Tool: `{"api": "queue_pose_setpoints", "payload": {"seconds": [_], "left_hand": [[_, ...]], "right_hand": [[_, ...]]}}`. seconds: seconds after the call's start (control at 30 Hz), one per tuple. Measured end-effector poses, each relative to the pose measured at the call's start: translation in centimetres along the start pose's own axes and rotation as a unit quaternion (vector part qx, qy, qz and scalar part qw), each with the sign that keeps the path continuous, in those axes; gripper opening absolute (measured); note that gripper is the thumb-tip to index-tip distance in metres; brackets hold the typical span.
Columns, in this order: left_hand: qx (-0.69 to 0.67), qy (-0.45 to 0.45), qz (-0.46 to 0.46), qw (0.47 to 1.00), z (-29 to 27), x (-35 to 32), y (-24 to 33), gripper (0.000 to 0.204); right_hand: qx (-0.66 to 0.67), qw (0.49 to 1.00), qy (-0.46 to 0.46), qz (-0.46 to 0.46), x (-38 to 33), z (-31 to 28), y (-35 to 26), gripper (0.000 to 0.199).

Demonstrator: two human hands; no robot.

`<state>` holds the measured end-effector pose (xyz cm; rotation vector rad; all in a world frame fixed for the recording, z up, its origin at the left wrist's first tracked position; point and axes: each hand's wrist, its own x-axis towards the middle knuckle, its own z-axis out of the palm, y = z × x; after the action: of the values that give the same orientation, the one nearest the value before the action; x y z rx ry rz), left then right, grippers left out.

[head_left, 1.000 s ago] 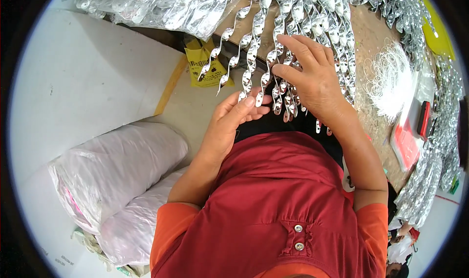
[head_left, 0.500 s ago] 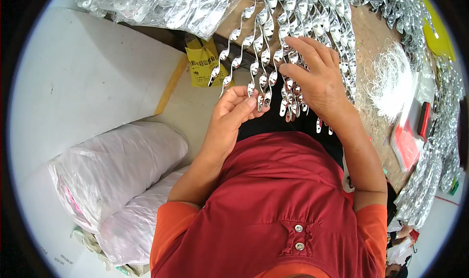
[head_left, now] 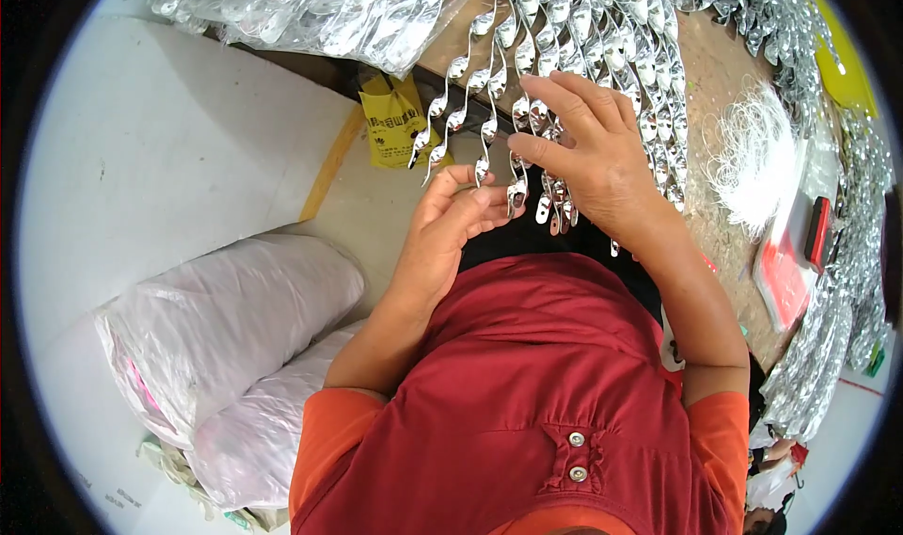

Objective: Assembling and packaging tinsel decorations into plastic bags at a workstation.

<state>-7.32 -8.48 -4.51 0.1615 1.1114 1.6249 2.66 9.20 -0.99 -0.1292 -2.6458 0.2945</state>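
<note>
Several shiny silver twisted strips (head_left: 456, 119) hang side by side over the near edge of the table. My left hand (head_left: 450, 217) pinches the lower end of one spiral strip (head_left: 482, 170) between thumb and fingers. Another strip end (head_left: 516, 194) lies against its fingertips. Over the middle of the hanging row, my right hand (head_left: 602, 154) is held with thumb and fingers apart. Its thumb and fingertips are close to the strips beside it; whether they touch is hard to tell. Some lower ends (head_left: 555, 217) dangle below that hand.
Plastic-wrapped silver strips (head_left: 320, 13) cover the table's far left. White string (head_left: 752, 154) lies loose on the brown tabletop (head_left: 710, 64), near a red and black object (head_left: 816, 234). More silver strips (head_left: 809, 375) drape at the right. Wrapped rolls (head_left: 235, 319) and a yellow bag (head_left: 393, 126) sit to the left.
My right hand has shifted a little to the left across the strips. Strips near my left fingertips have separated, while my left hand has stayed almost in place.
</note>
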Motion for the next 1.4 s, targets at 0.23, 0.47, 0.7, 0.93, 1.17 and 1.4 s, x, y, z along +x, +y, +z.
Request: {"api": "queue_pose_setpoints", "payload": {"seconds": [0.23,0.47,0.7,0.93,1.17,1.4], "left_hand": [[0.024,0.007,0.004,1.0,-0.2,-0.2,0.4,0.021],[-0.012,0.051,0.029,0.998,-1.7,-0.7,1.9,0.045],[0.44,0.117,0.409,0.791,-0.4,0.7,3.9,0.033],[0.615,0.056,0.39,0.683,3.7,5.9,5.5,0.043],[0.573,0.029,0.388,0.722,5.3,7.3,3.9,0.044],[0.492,0.027,0.397,0.774,5.8,7.5,2.5,0.035]], "right_hand": [[0.0,1.0,-0.011,0.009,0.1,-0.2,-0.1,0.033],[0.031,0.994,0.05,0.092,-1.2,-3.8,1.3,0.031],[0.079,0.945,0.1,0.301,-8.4,-5.4,1.2,0.038],[0.135,0.929,0.14,0.315,-8.4,-3.6,0.9,0.051],[0.123,0.935,0.125,0.307,-7.5,-2.1,1.8,0.053],[0.125,0.938,0.178,0.27,-5.5,0.3,-0.8,0.053]]}}
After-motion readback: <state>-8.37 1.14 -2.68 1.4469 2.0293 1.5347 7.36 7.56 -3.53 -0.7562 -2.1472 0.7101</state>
